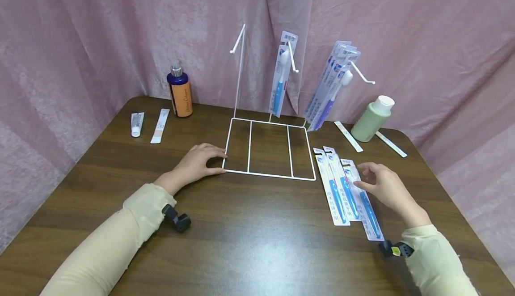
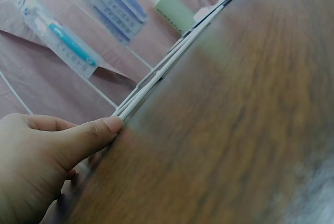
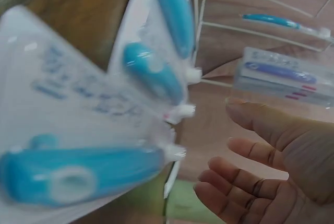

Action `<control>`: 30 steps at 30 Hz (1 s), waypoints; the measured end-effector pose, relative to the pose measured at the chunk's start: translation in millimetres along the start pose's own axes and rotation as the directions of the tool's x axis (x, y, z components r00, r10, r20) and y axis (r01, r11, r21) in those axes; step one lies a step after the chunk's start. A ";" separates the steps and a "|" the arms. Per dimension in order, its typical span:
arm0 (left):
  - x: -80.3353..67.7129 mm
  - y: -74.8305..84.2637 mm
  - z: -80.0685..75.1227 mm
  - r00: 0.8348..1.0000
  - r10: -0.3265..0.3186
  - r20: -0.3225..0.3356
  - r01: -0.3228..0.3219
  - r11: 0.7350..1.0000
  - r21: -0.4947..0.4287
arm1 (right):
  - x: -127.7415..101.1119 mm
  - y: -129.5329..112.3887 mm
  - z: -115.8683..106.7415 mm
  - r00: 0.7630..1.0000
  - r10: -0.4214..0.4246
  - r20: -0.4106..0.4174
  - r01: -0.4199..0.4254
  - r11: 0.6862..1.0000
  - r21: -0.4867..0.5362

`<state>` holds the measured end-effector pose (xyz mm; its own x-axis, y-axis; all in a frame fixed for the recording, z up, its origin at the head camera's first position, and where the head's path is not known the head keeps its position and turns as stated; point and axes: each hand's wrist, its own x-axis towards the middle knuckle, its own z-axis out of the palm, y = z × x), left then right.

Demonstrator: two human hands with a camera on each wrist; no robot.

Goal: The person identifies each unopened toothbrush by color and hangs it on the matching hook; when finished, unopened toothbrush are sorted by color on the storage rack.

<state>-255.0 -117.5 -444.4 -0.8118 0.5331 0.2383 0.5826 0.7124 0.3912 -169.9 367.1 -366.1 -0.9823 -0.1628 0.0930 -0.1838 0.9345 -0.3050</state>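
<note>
A white wire display rack (image 1: 269,175) stands on the table. My left hand (image 1: 198,161) holds its front left corner, the thumb at the front and the fingers along the side bar; in the left wrist view the thumb (image 2: 99,132) touches the wire. Three packaged blue toothbrushes (image 1: 335,188) lie overlapping right of the rack. Over the rightmost package my right hand (image 1: 384,186) hovers with loosely bent fingers; the right wrist view shows nothing between them. One packaged blue toothbrush (image 1: 279,86) hangs on the middle hook, several purple ones (image 1: 327,92) on the right hook. The left hook (image 1: 238,39) is bare.
A blue and orange bottle (image 1: 181,92), a small white tube (image 1: 137,124) and a white sachet (image 1: 160,126) stand or lie at the back left. At the back right, a green bottle (image 1: 372,119) leans near white sachets (image 1: 348,136). A pink curtain (image 1: 100,32) hangs behind.
</note>
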 end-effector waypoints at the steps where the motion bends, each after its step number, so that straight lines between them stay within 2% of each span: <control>1: -0.1 -0.4 0.3 1.000 -0.002 0.001 0.002 1.000 -0.002 | 0.4 2.2 1.8 1.000 0.012 0.013 -0.012 1.000 -0.002; 10: -1.9 -2.1 3.0 1.000 -0.028 0.010 0.028 0.999 -0.021 | 4.5 15.7 11.9 0.991 0.074 0.114 -0.072 0.997 -0.029; 22: 0.3 -1.8 1.8 1.000 -0.018 0.014 0.018 1.000 -0.017 | 5.3 19.3 18.7 0.977 0.152 0.152 -0.148 0.988 -0.041; 25: 0.5 -1.6 1.2 1.000 -0.018 0.016 0.019 1.000 -0.016 | 6.7 17.4 20.0 0.963 0.198 0.181 -0.195 0.980 -0.033; 30: 0.9 -0.9 1.0 1.000 -0.016 0.019 0.017 1.000 -0.016 | 9.1 15.1 21.3 0.927 0.287 0.243 -0.292 0.956 -0.014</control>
<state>-256.3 -117.3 -445.5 -0.8204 0.5299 0.2147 0.5682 0.7138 0.4094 -182.5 373.0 -390.0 -0.9720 0.0402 -0.2317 0.1121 0.9455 -0.3058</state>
